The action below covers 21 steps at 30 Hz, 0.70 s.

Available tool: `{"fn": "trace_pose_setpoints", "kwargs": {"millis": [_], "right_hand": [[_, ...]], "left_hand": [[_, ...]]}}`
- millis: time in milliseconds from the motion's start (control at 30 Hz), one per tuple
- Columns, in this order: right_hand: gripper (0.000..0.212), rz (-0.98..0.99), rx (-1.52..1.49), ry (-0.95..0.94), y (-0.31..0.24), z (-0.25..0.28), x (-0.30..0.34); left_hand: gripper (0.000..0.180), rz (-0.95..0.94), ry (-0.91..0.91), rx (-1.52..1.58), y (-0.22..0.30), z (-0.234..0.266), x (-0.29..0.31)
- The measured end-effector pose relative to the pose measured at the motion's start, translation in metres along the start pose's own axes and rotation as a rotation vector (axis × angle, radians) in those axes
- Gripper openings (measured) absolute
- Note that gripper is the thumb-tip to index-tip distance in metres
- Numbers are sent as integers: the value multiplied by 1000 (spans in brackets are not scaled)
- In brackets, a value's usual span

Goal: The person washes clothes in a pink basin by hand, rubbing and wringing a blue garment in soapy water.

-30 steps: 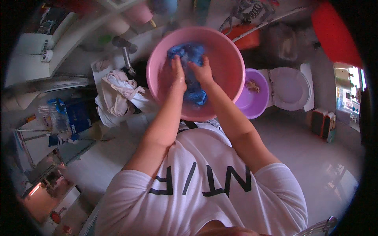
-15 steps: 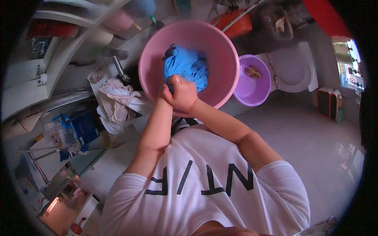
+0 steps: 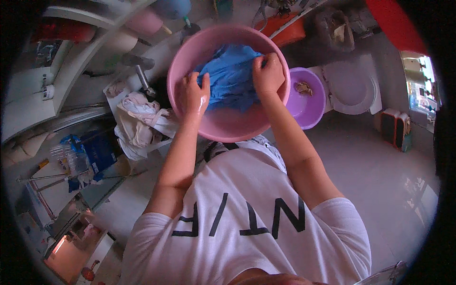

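Note:
A large pink basin point(image 3: 216, 127) sits in front of me with a wet blue cloth point(image 3: 231, 78) inside it. My left hand point(image 3: 194, 92) grips the cloth's left edge, fingers curled over it. My right hand point(image 3: 268, 73) clutches the cloth's right edge near the basin's far rim. The two hands are apart, stretching the blue cloth between them. Both hands look wet.
A smaller purple basin point(image 3: 311, 107) with a pale lump in it stands right of the pink one. A white toilet point(image 3: 351, 88) is further right. A heap of pale clothes point(image 3: 140, 123) lies left, near a metal tap point(image 3: 142, 78). Shelves and bottles line the left wall.
My hands were pressed together on the bunched cloth; now they have moved apart to the basin's sides, spreading the blue cloth wide between them.

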State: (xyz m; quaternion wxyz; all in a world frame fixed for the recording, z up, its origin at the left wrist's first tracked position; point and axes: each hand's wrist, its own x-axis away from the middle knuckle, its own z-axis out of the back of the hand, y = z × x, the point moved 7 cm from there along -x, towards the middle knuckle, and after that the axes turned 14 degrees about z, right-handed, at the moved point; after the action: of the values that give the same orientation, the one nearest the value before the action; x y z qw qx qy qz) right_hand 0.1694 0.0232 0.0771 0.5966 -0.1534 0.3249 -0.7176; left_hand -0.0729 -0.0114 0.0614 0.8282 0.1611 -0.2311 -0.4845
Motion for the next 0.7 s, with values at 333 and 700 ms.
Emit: {"fn": "trace_pose_setpoints", "kwargs": {"millis": [333,700], "right_hand": [[45,838,386,-322,-26,-113,8],[48,833,115,-294,-10,-131,4]], "left_hand": [[64,-240,83,-451,-1,-107,-24],[64,-181,-151,-343,10,-113,-47]]}}
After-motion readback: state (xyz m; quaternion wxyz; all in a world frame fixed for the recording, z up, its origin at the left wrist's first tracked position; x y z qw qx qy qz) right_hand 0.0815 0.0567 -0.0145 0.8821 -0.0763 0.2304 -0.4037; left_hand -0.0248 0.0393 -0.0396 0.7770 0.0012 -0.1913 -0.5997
